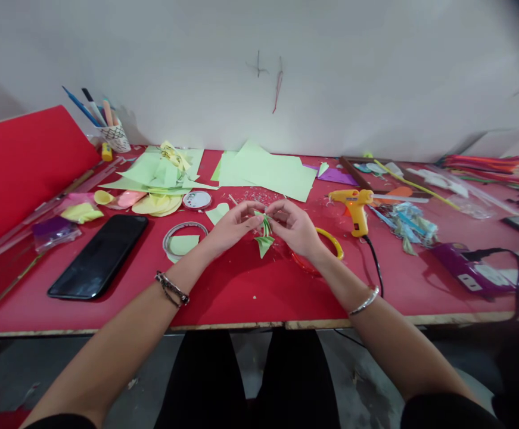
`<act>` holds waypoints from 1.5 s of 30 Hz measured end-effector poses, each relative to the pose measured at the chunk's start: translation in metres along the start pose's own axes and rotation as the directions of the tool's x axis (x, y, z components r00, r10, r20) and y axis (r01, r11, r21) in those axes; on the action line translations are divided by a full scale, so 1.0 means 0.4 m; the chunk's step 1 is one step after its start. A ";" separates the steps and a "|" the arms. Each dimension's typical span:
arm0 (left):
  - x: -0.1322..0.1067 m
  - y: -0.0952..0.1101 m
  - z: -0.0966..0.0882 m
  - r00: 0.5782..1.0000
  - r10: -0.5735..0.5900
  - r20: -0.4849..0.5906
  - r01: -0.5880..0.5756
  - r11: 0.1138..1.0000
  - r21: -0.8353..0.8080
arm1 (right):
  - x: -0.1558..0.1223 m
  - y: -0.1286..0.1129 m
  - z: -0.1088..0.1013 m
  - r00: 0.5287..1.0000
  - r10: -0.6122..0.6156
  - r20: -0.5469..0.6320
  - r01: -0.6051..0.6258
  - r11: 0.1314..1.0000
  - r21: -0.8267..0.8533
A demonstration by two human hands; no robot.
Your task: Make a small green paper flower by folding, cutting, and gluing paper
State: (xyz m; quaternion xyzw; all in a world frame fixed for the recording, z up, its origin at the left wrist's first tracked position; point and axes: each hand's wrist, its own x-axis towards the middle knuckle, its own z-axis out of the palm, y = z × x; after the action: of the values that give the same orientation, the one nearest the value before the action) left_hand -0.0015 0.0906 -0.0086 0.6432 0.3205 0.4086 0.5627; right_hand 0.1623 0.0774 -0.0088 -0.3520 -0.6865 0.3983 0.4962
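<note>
Both my hands meet over the middle of the red table (241, 292). My left hand (231, 227) and my right hand (292, 226) pinch a small folded green paper piece (264, 237) between their fingertips; its pointed leaf-like end hangs down toward the table. The fingers of both hands are closed on it. A beaded bracelet is on my left wrist and a silver bangle on my right. A round ring with a green paper cutout (183, 241) lies just left of my left hand. A yellow bangle (333, 241) lies behind my right hand.
A black phone (100, 255) lies at the left. Green paper sheets (268, 170) and yellow cutouts (158, 202) sit at the back. A yellow glue gun (355, 208) with its cord stands right of my hands. A pen cup (114, 136) is back left, a purple power strip (469, 268) at the right.
</note>
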 end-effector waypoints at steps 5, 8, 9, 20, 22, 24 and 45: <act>-0.001 0.003 0.000 1.000 -0.015 -0.016 0.015 0.999 0.031 | -0.001 0.001 -0.001 1.000 -0.002 -0.007 0.002 1.000 -0.010; -0.002 0.006 0.001 1.000 -0.022 -0.020 0.023 0.999 0.026 | 0.000 0.005 -0.001 1.000 -0.005 -0.021 0.004 1.000 -0.016; -0.002 0.006 0.001 0.999 -0.024 -0.022 0.025 0.999 0.026 | 0.001 0.007 -0.002 1.000 -0.002 -0.027 0.002 1.000 -0.014; -0.004 0.008 0.003 0.999 -0.041 -0.008 0.041 0.998 -0.037 | 0.006 0.008 -0.002 0.999 0.029 -0.043 -0.025 0.996 0.083; -0.006 0.010 0.005 0.999 -0.052 -0.016 0.051 0.997 -0.057 | 0.005 0.008 -0.001 0.999 0.020 -0.046 -0.017 0.998 0.064; -0.006 0.011 0.006 0.997 -0.071 -0.023 0.070 0.996 -0.059 | 0.004 0.007 -0.001 0.999 0.022 -0.041 -0.020 0.999 0.047; -0.002 0.014 0.007 0.997 -0.077 -0.016 0.076 0.992 -0.100 | 0.006 -0.002 -0.004 0.988 0.151 -0.041 -0.140 0.969 0.202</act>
State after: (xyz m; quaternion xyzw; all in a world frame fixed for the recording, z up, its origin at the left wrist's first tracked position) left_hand 0.0006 0.0878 -0.0033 0.5977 0.3298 0.4084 0.6059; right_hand 0.1633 0.0794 -0.0069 -0.3613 -0.6016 0.4900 0.5172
